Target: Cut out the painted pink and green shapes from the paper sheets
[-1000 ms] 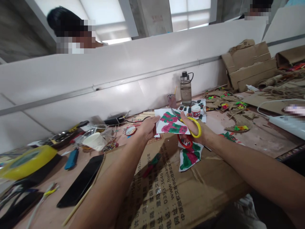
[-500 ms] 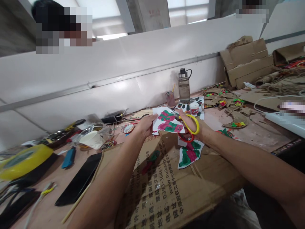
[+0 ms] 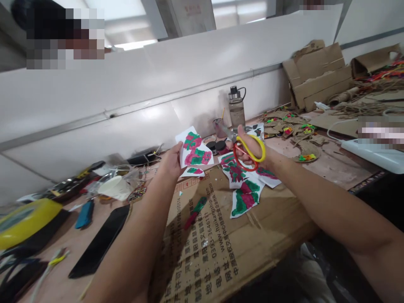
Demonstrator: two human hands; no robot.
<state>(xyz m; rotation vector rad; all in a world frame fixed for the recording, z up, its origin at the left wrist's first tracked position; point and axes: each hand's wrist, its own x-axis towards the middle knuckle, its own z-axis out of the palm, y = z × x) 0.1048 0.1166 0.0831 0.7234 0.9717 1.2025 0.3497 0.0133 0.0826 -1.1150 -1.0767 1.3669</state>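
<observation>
My left hand pinches the left edge of a white sheet of paper painted in green and pink patches. In my right hand is a pair of scissors with one yellow and one red handle loop; the blades point up and left, apart from the paper. Below it, several painted paper pieces lie overlapping on a printed cardboard sheet. A small painted scrap rests under the held paper. One narrow green and red piece lies on the cardboard nearer to me.
A water bottle and small paint jars stand behind my hands. At left lie a black phone, a paper cup, and a yellow tape roll. A white power strip and twine are at right. Another person is across the partition.
The scissors have come away from the paper, my right hand staying to its right. My left hand has moved left with the paper. The pieces beneath my right hand show more fully.
</observation>
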